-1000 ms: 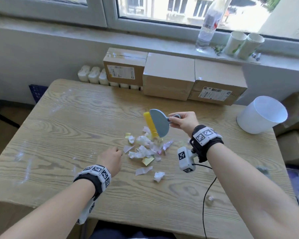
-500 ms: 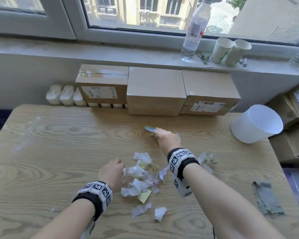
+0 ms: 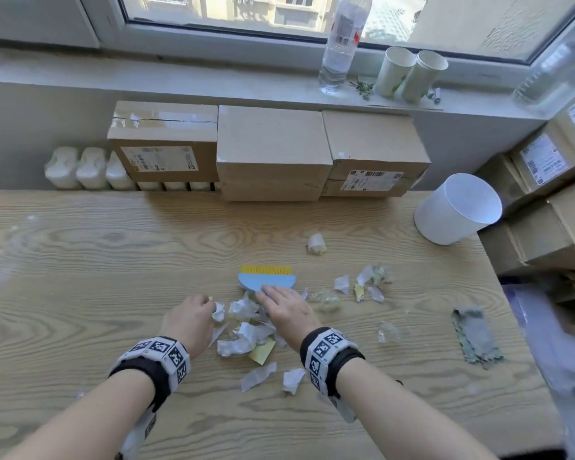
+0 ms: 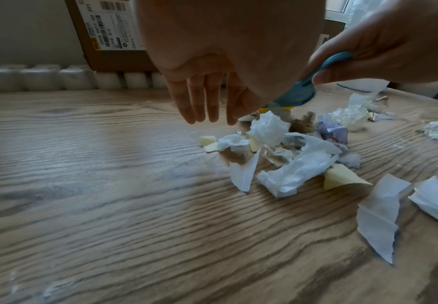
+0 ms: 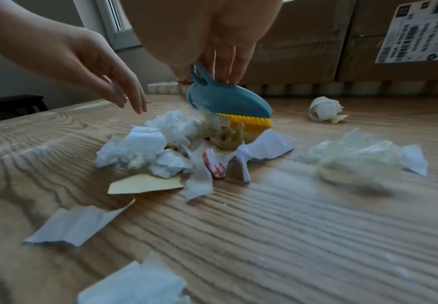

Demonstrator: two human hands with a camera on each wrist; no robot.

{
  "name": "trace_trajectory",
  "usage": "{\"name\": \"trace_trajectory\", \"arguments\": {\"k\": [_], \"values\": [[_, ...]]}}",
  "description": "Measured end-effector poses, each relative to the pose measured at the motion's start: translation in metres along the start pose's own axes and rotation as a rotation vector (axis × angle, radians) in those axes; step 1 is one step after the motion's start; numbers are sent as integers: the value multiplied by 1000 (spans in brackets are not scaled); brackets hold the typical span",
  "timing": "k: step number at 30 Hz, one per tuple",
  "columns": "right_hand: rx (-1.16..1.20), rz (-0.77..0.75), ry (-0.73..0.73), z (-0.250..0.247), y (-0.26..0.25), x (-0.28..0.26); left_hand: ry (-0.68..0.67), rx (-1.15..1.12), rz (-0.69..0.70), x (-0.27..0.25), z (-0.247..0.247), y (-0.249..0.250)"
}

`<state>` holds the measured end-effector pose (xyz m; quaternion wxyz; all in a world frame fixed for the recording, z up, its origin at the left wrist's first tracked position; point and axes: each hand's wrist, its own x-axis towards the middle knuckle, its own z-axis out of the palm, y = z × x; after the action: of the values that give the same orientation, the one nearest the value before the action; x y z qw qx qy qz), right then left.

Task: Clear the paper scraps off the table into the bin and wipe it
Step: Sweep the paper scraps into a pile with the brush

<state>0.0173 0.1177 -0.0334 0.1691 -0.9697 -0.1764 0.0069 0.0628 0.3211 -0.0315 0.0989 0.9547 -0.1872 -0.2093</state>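
Note:
A pile of torn paper scraps lies mid-table on the wooden table. My right hand grips the handle of a small blue brush with yellow bristles, which stands bristles-down at the pile's far edge. In the right wrist view the brush touches the scraps. My left hand is open at the pile's left side, its fingers straight, pointing down and holding nothing. More scraps are scattered to the right, and one crumpled scrap lies farther back. The white bin sits tilted at the far right corner.
A grey cloth lies near the table's right edge. Cardboard boxes line the back edge below the windowsill, which carries a bottle and paper cups. More boxes are stacked to the right.
The brush was held raised over the pile, then reached past its far side; now it stands upright on its bristles at the pile's far edge. The left hand stayed beside the pile.

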Motion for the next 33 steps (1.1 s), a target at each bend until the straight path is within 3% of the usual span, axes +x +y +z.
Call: {"name": "trace_trajectory", "arguments": {"k": [4,8,13,19,25,29,33], "values": [[-5,52,143,-27,14,2,-47,71,18,2,3,11],[-17,183,225,-62,63,6,-59,84,17,6,7,28],[-88,297,128,-78,114,2,59,-20,-40,10,16,55],[-41,402,-77,-70,126,2,140,-12,-102,6,31,81],[7,303,-156,-43,105,-8,130,-37,-124,-6,36,93],[36,126,-256,-37,73,-21,171,-37,-95,-19,36,99],[13,-36,-223,-39,63,-29,166,26,-49,-25,35,109]]}}
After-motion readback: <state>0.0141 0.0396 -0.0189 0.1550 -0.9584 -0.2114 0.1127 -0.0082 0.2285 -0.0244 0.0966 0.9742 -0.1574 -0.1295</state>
